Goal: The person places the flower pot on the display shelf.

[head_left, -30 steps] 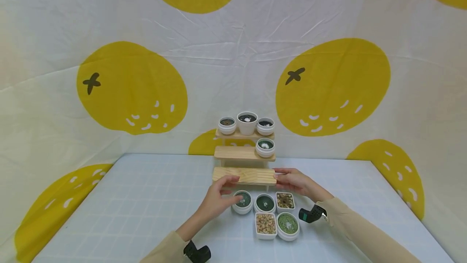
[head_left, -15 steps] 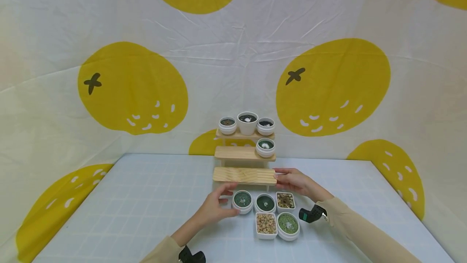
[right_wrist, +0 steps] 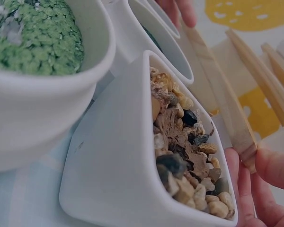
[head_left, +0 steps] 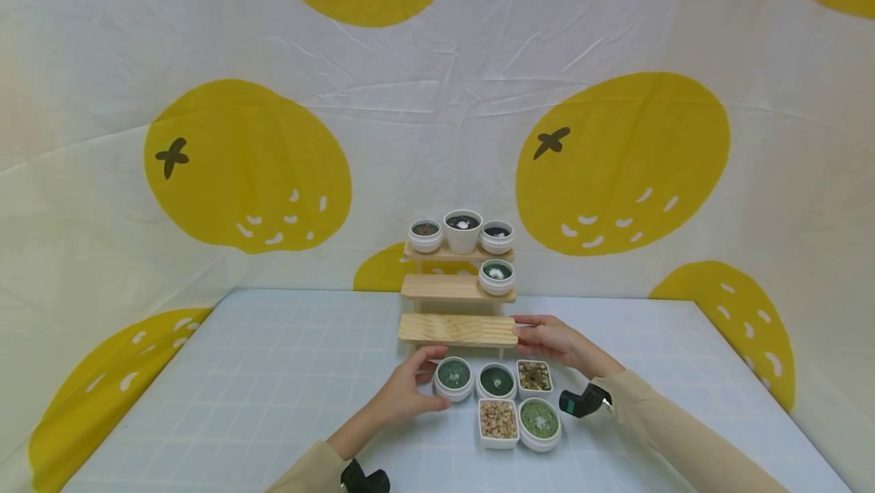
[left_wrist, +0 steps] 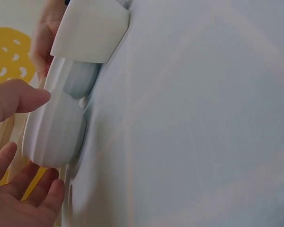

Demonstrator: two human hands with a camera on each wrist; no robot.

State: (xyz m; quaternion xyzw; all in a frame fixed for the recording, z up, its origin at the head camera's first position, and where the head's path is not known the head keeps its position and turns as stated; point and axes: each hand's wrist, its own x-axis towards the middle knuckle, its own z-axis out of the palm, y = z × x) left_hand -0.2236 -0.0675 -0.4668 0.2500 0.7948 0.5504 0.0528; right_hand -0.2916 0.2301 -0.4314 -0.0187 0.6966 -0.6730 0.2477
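My left hand (head_left: pixel 403 390) curves round a small round white pot (head_left: pixel 454 378) with dark green filling at the left of the pot group. In the left wrist view the thumb (left_wrist: pixel 34 98) overlaps the pot's rim, and the other fingers (left_wrist: pixel 49 189) lie along its far side. The pot sits upright on the table. My right hand (head_left: pixel 555 341) pinches the right end of the lowest board of a three-tier wooden stand (head_left: pixel 459 330); the right wrist view shows the thumb (right_wrist: pixel 274 165) against the board's end, the other fingers opposite.
Beside the pot are another round dark green pot (head_left: pixel 496 381), two square pots of pebbles (head_left: pixel 535 377) and a light green one (head_left: pixel 539 420). Three pots stand on the top tier (head_left: pixel 409 251), one pot (head_left: pixel 496 276) on the middle tier. Behind hangs a fruit-patterned cloth (head_left: pixel 437 136).
The left hand has drawn back from over the pot and come down round its left side. The right hand stays at the board's end. The pots have not moved.
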